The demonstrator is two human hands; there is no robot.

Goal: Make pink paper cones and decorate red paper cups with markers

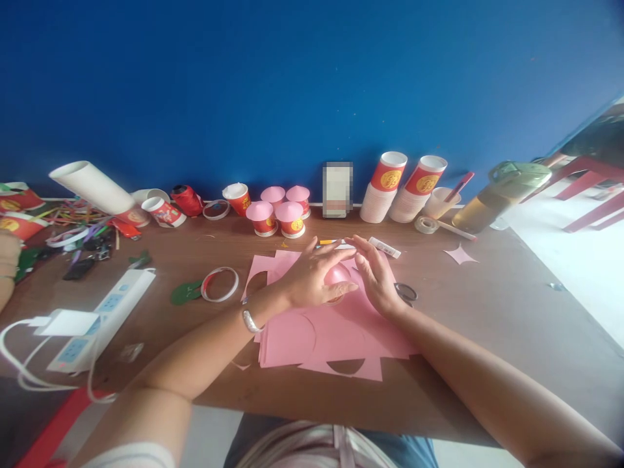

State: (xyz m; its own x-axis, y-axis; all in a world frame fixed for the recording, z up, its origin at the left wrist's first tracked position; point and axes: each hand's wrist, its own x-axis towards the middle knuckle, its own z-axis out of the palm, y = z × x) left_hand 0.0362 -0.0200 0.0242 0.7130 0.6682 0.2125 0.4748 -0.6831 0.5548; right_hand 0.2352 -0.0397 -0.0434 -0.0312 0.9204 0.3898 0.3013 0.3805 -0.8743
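Observation:
My left hand (309, 276) and my right hand (374, 274) cup a small pink-covered cup (337, 275) from both sides, fingers curved against it, above a pile of pink paper sheets (322, 335) with round holes cut out. A silver bracelet sits on my left wrist. Several finished pink-topped red cups (279, 214) stand at the back of the wooden table (487, 312). A glue stick (385, 247) lies just beyond my right hand.
Two stacks of red-and-white paper cups (404, 185), a tape roll (426, 225) and a green bottle (502, 195) stand back right. A white power strip (102, 315), white rings (220, 284) and craft clutter lie left. Another person's hand (7, 266) shows at the far left.

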